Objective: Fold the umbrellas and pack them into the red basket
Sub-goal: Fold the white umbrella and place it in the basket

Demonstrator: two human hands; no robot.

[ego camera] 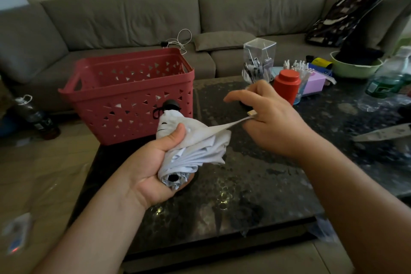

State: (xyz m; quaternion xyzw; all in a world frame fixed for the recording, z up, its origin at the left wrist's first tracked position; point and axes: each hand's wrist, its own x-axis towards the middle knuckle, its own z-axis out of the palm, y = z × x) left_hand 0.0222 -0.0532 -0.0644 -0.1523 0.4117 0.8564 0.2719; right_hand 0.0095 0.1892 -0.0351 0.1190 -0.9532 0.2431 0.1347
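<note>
Head view. The left hand (153,171) wraps its grip around a collapsed pale umbrella (191,149), fingers curled about the bunched fabric and the thumb pressed on top; the umbrella is held in the air above the dark worktop (244,184), its black handle (171,104) pointing toward the red basket (129,93). The right hand (271,118) pinches the umbrella's closing strap (224,125) and draws it taut to the right, while the forefinger and thumb stand loosely apart. The red basket stands at the far left corner of the worktop, just beyond the umbrella; no umbrella shows in the visible part of its interior. Behind it runs a grey sofa (133,20). At the right of the worktop stand a red canister (287,85), a clear pen holder (259,60), a green bowl (355,66) and a plastic bottle (389,78).
</note>
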